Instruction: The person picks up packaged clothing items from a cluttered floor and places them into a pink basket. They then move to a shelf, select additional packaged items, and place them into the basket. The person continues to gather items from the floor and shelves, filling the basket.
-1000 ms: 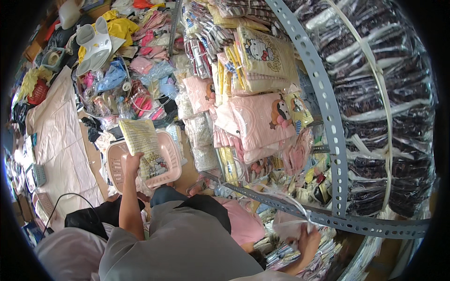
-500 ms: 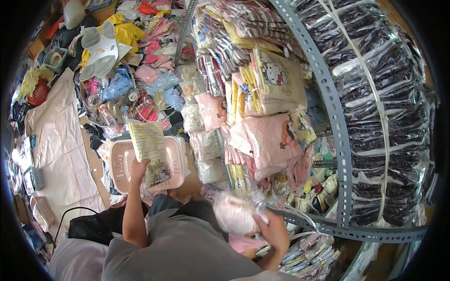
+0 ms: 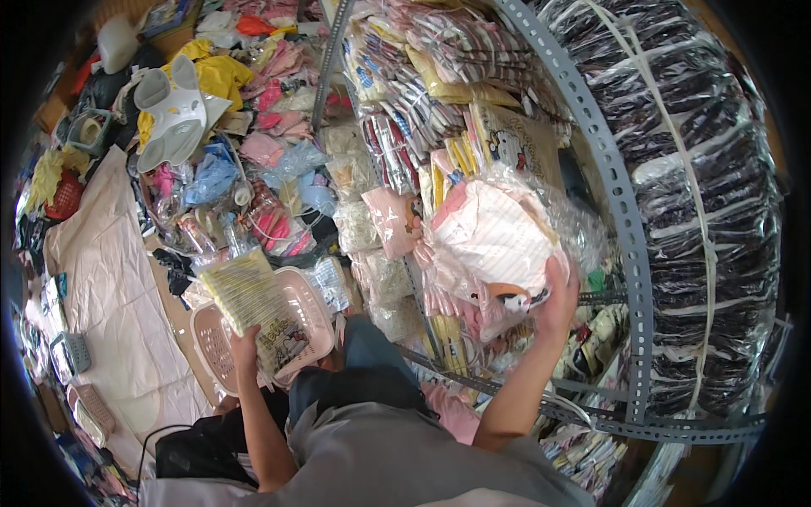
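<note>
My left hand (image 3: 246, 346) is closed on the lower edge of a folded yellow striped garment (image 3: 240, 291) in clear wrap, with a cartoon cat print at one end. It is held over a pink plastic basket (image 3: 323, 331), hiding part of the basket's inside. My right hand (image 3: 557, 302) grips the right edge of a folded pink striped garment (image 3: 488, 235) in a loose clear bag. A penguin-like print shows at its lower end. This garment is at the shelf's stack of bagged clothes, covering part of it; whether it rests there, I cannot tell.
Grey perforated metal uprights (image 3: 598, 127) frame the shelf. Stacks of dark bagged clothes (image 3: 676, 211) tied with white cord stand at the right. Loose clothes, plastic bags and a grey-white moulded plastic piece (image 3: 173, 118) lie at the upper left, beside a long pale sheet (image 3: 110, 270).
My right hand has moved up and forward from beside my body to the shelf with the pink garment. My left hand has tilted the yellow garment leftward and brought it slightly nearer.
</note>
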`<move>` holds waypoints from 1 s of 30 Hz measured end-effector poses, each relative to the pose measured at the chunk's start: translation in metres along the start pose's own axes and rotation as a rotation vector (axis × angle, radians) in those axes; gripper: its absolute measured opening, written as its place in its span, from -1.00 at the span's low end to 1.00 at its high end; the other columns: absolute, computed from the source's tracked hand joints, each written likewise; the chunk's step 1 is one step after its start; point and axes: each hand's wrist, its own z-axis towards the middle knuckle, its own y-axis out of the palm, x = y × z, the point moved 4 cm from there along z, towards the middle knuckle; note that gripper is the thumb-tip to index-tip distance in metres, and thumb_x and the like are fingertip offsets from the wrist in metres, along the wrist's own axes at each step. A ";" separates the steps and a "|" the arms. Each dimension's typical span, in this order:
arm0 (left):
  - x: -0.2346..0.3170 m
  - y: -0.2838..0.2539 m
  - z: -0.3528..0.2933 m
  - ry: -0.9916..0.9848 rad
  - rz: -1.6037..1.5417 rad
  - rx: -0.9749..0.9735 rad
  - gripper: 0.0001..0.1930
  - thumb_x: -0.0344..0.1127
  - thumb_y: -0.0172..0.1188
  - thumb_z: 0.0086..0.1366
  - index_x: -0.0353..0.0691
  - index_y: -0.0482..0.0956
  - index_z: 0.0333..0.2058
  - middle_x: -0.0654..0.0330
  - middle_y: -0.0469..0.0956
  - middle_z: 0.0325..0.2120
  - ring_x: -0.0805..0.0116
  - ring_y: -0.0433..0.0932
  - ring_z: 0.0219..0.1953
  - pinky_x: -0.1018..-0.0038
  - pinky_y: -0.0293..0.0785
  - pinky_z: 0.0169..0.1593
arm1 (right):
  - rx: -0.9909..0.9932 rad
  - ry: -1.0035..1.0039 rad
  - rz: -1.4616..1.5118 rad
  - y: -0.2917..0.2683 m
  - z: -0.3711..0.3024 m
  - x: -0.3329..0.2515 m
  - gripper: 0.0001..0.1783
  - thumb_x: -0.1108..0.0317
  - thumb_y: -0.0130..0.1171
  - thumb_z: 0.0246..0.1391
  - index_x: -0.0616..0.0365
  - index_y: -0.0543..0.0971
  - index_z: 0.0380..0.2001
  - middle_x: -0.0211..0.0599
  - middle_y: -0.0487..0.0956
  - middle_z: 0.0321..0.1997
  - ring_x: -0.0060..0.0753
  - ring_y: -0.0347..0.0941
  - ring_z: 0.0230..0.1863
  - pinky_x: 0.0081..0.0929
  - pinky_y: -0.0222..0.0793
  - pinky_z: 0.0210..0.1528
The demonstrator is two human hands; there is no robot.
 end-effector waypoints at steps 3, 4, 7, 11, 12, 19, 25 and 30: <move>0.010 -0.005 -0.016 0.085 0.177 0.153 -0.47 -0.28 0.28 0.16 -0.42 0.48 0.08 0.00 0.60 -0.06 0.15 0.54 -0.04 0.31 0.40 0.09 | 0.000 -0.021 0.001 0.015 0.064 0.018 -0.60 0.32 0.10 0.18 0.35 0.53 0.02 -0.16 0.56 0.01 -0.28 0.48 0.00 -0.42 0.38 0.06; -0.002 -0.008 -0.009 0.034 0.106 0.147 -0.46 -0.26 0.29 0.15 -0.43 0.48 0.07 -0.01 0.58 -0.05 0.14 0.53 -0.04 0.30 0.39 0.09 | 0.007 -0.097 -0.035 0.029 0.089 0.016 -0.66 0.34 0.06 0.14 0.31 0.57 -0.07 -0.18 0.56 -0.04 -0.28 0.49 -0.08 -0.41 0.41 -0.03; -0.049 -0.013 0.008 -0.093 -0.071 0.169 -0.44 -0.24 0.29 0.16 -0.46 0.46 0.08 -0.01 0.55 -0.05 0.13 0.53 -0.06 0.28 0.41 0.06 | 0.005 -0.339 -0.327 0.077 0.150 -0.008 -0.81 0.33 0.03 0.20 0.19 0.50 -0.44 -0.43 0.47 -0.42 -0.56 0.33 -0.44 -0.51 0.22 -0.41; -0.054 -0.010 0.017 -0.214 -0.214 0.248 -0.42 -0.28 0.29 0.16 -0.46 0.42 0.12 -0.02 0.54 -0.07 0.13 0.55 -0.11 0.26 0.48 -0.03 | -0.198 -0.649 -0.456 0.198 0.221 -0.089 -0.63 0.30 0.00 0.19 0.08 0.62 0.01 -0.24 0.60 -0.14 -0.50 0.47 -0.19 -0.49 0.37 -0.17; -0.054 -0.007 0.019 -0.241 -0.222 0.258 -0.42 -0.29 0.29 0.16 -0.46 0.41 0.12 -0.02 0.54 -0.08 0.13 0.55 -0.12 0.26 0.50 -0.05 | -0.230 -0.830 -0.507 0.225 0.240 -0.104 -0.49 0.30 0.01 0.16 -0.03 0.57 0.20 -0.08 0.60 0.12 -0.39 0.55 0.04 -0.40 0.44 0.04; -0.044 0.015 0.025 -0.242 -0.324 0.202 -0.46 -0.34 0.26 0.14 -0.50 0.41 0.08 -0.03 0.53 -0.15 0.11 0.57 -0.23 0.26 0.53 -0.17 | -0.496 -0.639 -1.237 0.278 0.326 -0.056 -0.28 0.27 -0.02 0.18 -0.35 0.23 0.44 0.10 -0.02 0.57 0.21 0.21 0.42 -0.16 0.25 0.39; -0.015 0.036 0.021 -0.330 -0.278 0.235 -0.44 -0.36 0.25 0.14 -0.42 0.37 0.12 -0.01 0.49 -0.06 0.10 0.55 -0.15 0.24 0.52 -0.09 | -0.538 -0.656 -1.263 0.264 0.314 -0.043 -0.26 0.31 -0.04 0.20 -0.36 0.18 0.46 0.30 -0.02 0.52 0.39 0.33 0.27 -0.12 0.39 0.25; -0.031 0.032 0.035 -0.311 -0.333 0.221 -0.38 -0.38 0.24 0.16 -0.37 0.30 0.20 -0.01 0.44 0.03 0.09 0.49 -0.02 0.21 0.47 0.03 | -0.550 -0.669 -1.260 0.259 0.314 -0.035 -0.26 0.34 -0.03 0.19 -0.29 0.19 0.46 0.41 0.00 0.49 0.44 0.35 0.24 -0.08 0.39 0.23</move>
